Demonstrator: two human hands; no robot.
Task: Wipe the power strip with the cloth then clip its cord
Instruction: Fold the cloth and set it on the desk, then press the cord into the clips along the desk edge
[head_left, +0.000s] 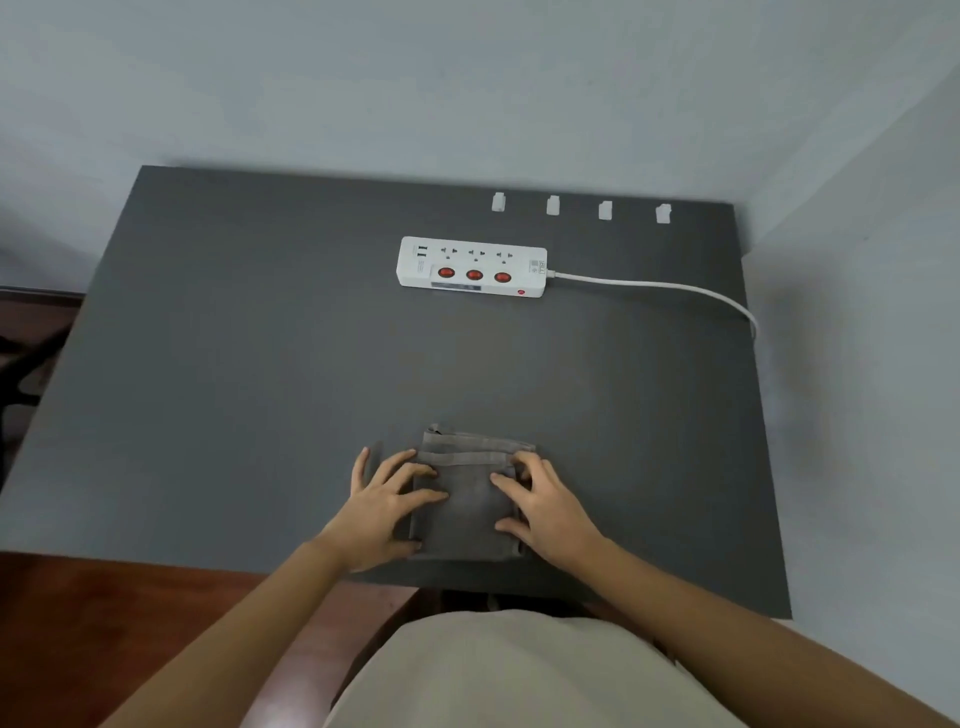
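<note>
While both palms press flat near the table's (208, 364) front edge, the left hand (382, 506) and right hand (548, 506) rest with fingers spread on the folded grey cloth (467, 499), gripping nothing. Farther back lies the white power strip (471, 266), its cord (654, 285) trailing right. Four clips (553, 206) line the far edge.

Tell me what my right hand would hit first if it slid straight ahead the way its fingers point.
The right hand points forward and slightly left across the cloth. Past the cloth's far edge, bare table follows, then probably the power strip, though depth is hard to judge.
</note>
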